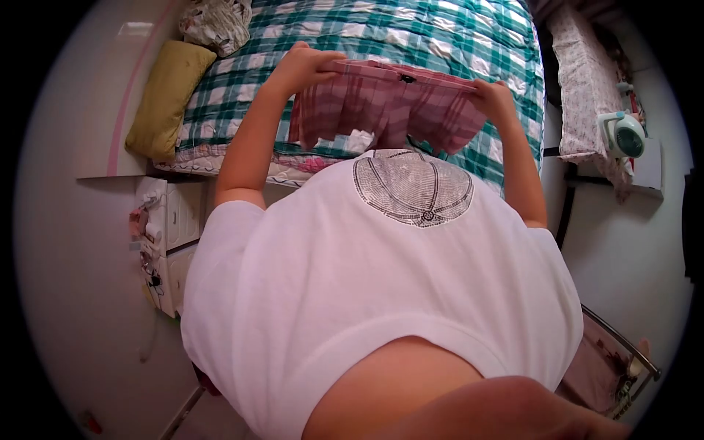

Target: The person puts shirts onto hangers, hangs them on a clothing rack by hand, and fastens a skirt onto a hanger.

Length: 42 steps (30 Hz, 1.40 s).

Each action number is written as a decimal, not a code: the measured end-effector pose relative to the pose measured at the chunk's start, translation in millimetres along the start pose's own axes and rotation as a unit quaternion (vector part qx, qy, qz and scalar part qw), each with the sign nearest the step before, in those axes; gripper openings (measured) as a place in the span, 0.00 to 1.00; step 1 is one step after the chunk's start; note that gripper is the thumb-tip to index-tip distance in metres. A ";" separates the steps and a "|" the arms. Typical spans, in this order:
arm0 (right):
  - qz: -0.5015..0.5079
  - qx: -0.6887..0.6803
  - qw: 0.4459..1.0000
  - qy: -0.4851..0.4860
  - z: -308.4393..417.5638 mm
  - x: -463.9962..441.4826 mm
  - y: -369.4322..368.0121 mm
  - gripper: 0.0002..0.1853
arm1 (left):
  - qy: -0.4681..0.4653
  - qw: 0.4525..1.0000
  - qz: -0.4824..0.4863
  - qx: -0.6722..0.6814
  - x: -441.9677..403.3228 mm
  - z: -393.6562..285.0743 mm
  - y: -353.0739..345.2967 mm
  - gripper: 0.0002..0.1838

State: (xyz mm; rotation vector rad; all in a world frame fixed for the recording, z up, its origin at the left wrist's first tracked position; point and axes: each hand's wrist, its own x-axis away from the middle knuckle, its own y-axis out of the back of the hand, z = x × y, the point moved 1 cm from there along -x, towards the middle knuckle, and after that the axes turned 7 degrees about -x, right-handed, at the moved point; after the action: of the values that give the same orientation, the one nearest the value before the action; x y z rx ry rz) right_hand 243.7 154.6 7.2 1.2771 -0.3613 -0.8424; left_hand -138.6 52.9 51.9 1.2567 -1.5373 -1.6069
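A pair of pink plaid shorts (396, 106) is stretched out by its waistband in front of my body. My left hand (302, 67) grips the left end of the waistband, fingers closed around the cloth. At the opposite end, my right hand (497, 101) pinches the waistband's corner. A small dark fastener shows at the middle of the waist. The lower part of the shorts is partly hidden behind my white T-shirt (381, 271). Behind and below the shorts lies a green and white checked quilt (411, 37).
On the bed's left side are an olive pillow (169, 95) and a bundled patterned cloth (216, 26). A white drawer unit (183, 213) stands at left. To the right are a cloth-covered table (583, 88) and a small fan (627, 136). A metal rail (623, 341) is at lower right.
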 end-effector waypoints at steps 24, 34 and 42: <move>0.120 -0.233 0.961 -0.082 -33.5 15.1 -0.3 0.07 | 0.146 0.964 0.166 -0.148 -37.0 -2.3 -56.6 0.07; 0.072 -0.264 0.955 -0.115 -69.9 36.4 -11.0 0.06 | 0.148 0.926 0.203 -0.283 -8.2 31.7 -49.7 0.10; 0.032 -0.309 0.950 -0.041 -18.8 3.8 -36.5 0.07 | 0.089 0.978 0.172 -0.080 -24.9 -5.7 -112.3 0.06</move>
State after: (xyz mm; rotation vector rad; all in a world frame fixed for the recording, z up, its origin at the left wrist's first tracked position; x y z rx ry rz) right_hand 246.0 163.0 -33.2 0.6447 -0.1785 -0.8651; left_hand -102.0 91.7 -50.2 0.9571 -1.3944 -1.3283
